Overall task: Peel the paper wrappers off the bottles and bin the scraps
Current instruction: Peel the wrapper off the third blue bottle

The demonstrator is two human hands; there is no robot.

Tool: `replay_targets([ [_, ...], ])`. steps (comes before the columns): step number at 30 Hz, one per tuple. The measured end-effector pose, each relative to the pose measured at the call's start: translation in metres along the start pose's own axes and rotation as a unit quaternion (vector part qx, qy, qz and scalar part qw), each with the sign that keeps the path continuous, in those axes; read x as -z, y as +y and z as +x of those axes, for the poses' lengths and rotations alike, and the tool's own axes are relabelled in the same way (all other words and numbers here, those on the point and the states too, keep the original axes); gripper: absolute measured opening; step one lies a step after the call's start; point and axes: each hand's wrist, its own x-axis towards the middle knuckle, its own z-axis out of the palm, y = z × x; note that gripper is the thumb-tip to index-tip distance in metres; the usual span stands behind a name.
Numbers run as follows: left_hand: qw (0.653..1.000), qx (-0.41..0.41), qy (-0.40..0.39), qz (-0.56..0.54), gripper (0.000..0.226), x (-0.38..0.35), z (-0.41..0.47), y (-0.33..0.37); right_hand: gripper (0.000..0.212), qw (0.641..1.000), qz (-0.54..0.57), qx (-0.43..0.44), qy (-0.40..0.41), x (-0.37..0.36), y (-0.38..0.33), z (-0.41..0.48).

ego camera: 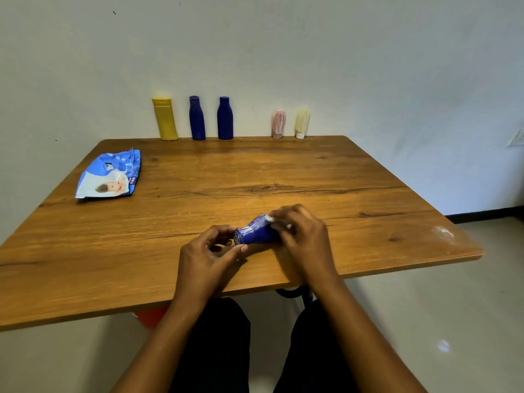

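I am looking at a small dark blue bottle (255,235) lying on its side. Its glossy wrapper (253,226) is carrying pale print and showing a white patch up by the right fingertips. The right hand (302,236) is curling over the wider end, fingers bent down around it and gripping, knuckles facing me. The left hand (209,251) is meeting the bottle from the other side, thumb and bent forefingers pinching the narrow round end. Both forearms are reaching in from the bottom of the view.

The bottle is sitting between the two hands, low over the wooden surface (255,171) near its front edge; I cannot tell whether it is touching the wood.

Further out, a blue packet (109,175) is lying flat near the left edge. Along the far edge, against the wall, five things are standing upright in a row: a yellow bottle (165,119), two dark blue bottles (197,118) side by side, then, apart to the right, a small pink bottle (278,124) and a small cream bottle (302,122) just beside each other.
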Motion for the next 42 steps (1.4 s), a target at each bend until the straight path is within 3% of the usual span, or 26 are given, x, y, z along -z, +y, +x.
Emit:
replay_targets([
  [5,0.999,-0.031,0.019,-0.021,0.037,-0.002,-0.003,-0.003,0.034,0.987,-0.096,0.116,-0.060,-0.020,-0.021,-0.017],
  [10,0.998,-0.047,0.022,-0.026,0.037,-0.005,-0.002,-0.005,0.019,0.993,-0.107,0.034,-0.035,-0.008,-0.017,-0.009],
  [14,0.997,-0.076,0.019,-0.022,0.035,-0.003,-0.005,-0.006,0.031,0.982,-0.113,0.101,-0.112,-0.015,-0.038,-0.021],
  [19,0.997,-0.077,0.025,-0.005,0.040,-0.004,-0.005,-0.006,0.029,0.988,-0.129,0.046,-0.069,-0.007,-0.024,-0.004],
  [24,0.995,-0.094,0.019,0.000,0.038,-0.002,-0.007,-0.007,0.036,0.977,-0.127,0.112,-0.130,-0.011,-0.044,-0.022],
  [28,0.996,-0.080,0.025,0.005,0.043,-0.003,-0.006,-0.006,0.026,0.988,-0.143,0.007,-0.057,-0.003,-0.016,-0.002],
  [33,0.996,-0.087,0.017,0.004,0.041,-0.001,-0.008,-0.007,0.035,0.980,-0.116,0.102,-0.122,-0.011,-0.035,-0.022],
  [38,0.996,-0.082,0.012,0.027,0.046,-0.001,-0.008,-0.007,0.025,0.991,-0.114,-0.062,-0.029,0.007,0.022,0.017],
  [42,0.996,-0.081,0.016,0.028,0.046,-0.001,-0.008,-0.008,0.026,0.990,-0.119,-0.057,-0.057,0.002,0.013,0.013],
])
